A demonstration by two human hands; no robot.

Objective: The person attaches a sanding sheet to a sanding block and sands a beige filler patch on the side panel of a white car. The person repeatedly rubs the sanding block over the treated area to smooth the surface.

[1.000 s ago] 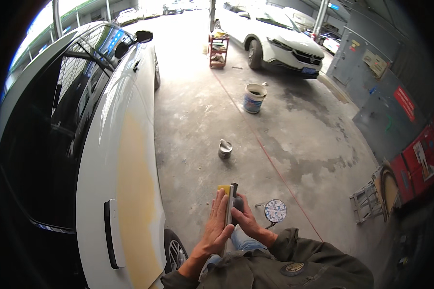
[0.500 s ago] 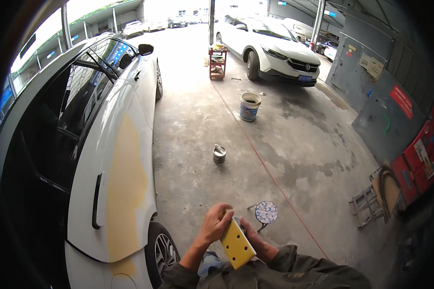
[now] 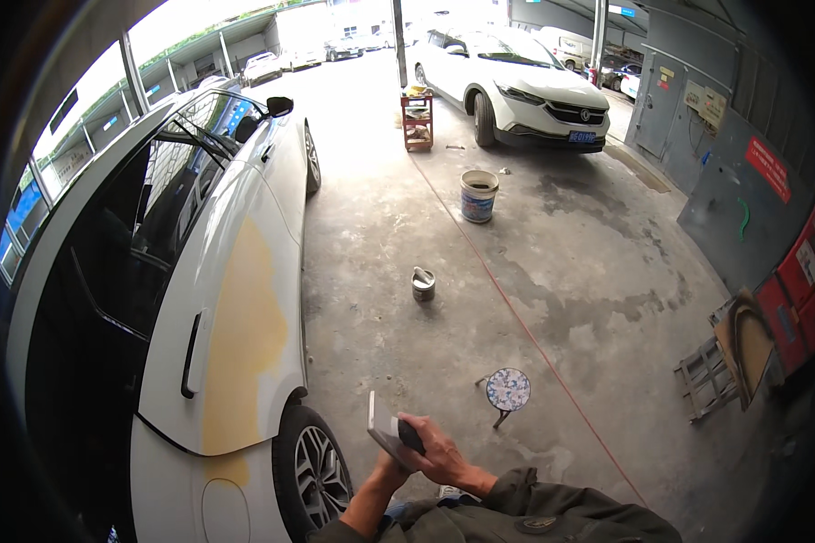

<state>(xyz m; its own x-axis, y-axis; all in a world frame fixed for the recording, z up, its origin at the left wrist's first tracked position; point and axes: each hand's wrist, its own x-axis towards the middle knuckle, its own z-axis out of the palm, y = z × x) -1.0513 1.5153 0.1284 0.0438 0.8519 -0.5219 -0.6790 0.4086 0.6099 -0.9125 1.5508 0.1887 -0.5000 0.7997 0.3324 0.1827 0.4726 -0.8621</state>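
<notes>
Close in front of me is a hand sanding block (image 3: 382, 429), tilted, with a pale flat plate and a black grip. My right hand (image 3: 444, 454) is closed around the grip side. Below it, my left hand (image 3: 391, 471) is at the block's lower end, its fingers hidden behind the block and the other hand. To the left stands a white car (image 3: 177, 380), with a yellowish filler patch (image 3: 243, 353) spread over its rear door and onto the rear panel. The car's rear wheel (image 3: 317, 471) is just left of my hands.
A small round stool (image 3: 509, 389) with a patterned seat is right of my hands. Farther out stand an open can (image 3: 423, 284), a bucket (image 3: 478, 197), a red trolley (image 3: 417, 122) and another white car (image 3: 525, 86). A red line (image 3: 539, 344) crosses the concrete floor. Boards (image 3: 744, 348) lean at right.
The sanding block has turned, so its yellow holed face no longer shows, and it has moved left. My right hand has come over it; my left hand has dropped lower. The view has shifted slightly.
</notes>
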